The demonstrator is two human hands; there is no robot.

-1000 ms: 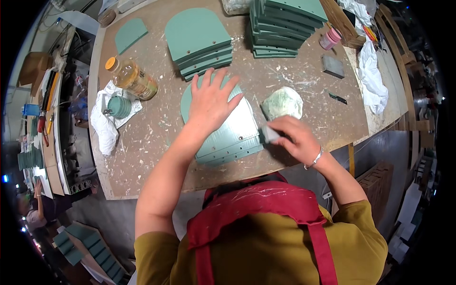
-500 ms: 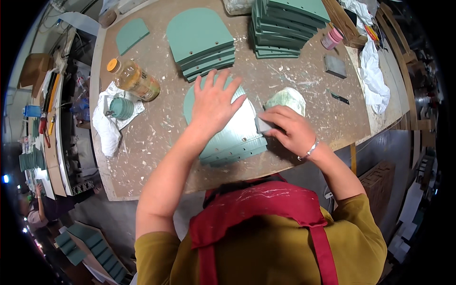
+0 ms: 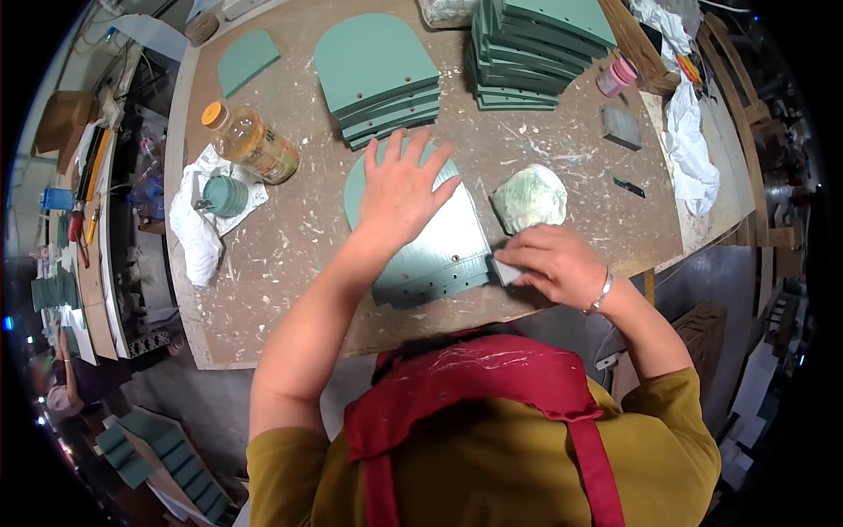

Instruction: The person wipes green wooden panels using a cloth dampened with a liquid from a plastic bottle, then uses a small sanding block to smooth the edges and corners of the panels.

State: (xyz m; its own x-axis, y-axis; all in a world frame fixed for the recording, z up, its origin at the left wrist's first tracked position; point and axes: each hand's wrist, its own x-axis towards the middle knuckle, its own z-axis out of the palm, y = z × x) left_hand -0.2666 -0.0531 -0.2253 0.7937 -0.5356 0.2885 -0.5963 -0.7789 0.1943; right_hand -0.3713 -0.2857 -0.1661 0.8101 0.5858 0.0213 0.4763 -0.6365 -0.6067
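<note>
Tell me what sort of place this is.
Likely a workshop: a speckled table, green panels stacked under the left hand, and a grey block in the right hand.

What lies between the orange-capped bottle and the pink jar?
In the head view, a shorter stack of green boards lies nearer the bottle, a taller stack nearer the jar.

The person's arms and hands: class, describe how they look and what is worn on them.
The left hand and right hand are ungloved. A narrow silvery bracelet circles the right wrist; none shows on the left. Short mustard-coloured sleeves leave both forearms bare.
</note>
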